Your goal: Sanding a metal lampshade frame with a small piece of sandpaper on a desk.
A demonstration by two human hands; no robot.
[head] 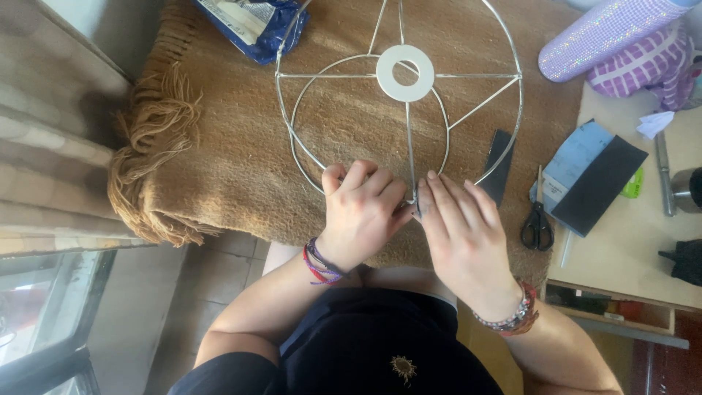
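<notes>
Wire lampshade frame point(398, 95) lies flat on a tan fringed blanket point(219, 161), centre of view, its white centre ring point(404, 72) toward the far side. Both hands meet at the near rim, where a straight spoke joins the outer ring.

Left hand point(362, 212): grip clenched over the wire of the near rim, knuckles up, thumb tucked behind. Right hand point(464, 234): fingers extended and laid flat, fingertips pinching something small and dark against the spoke; what exactly it is I cannot tell, possibly a strip like the dark piece point(501, 164) lying just right of the frame.

On the counter to the right: scissors point(537, 223), a blue and black sheet point(589, 175), a purple roll point(607, 33) far right. Blue bag point(252, 25) at far left of the blanket.

Judgement on doing this well: the left hand should pin the joint so the light frame does not skate on the blanket. The right should work in short strokes close to the joint, keeping pressure along the wire, not across it, since thin spokes would likely bend.
</notes>
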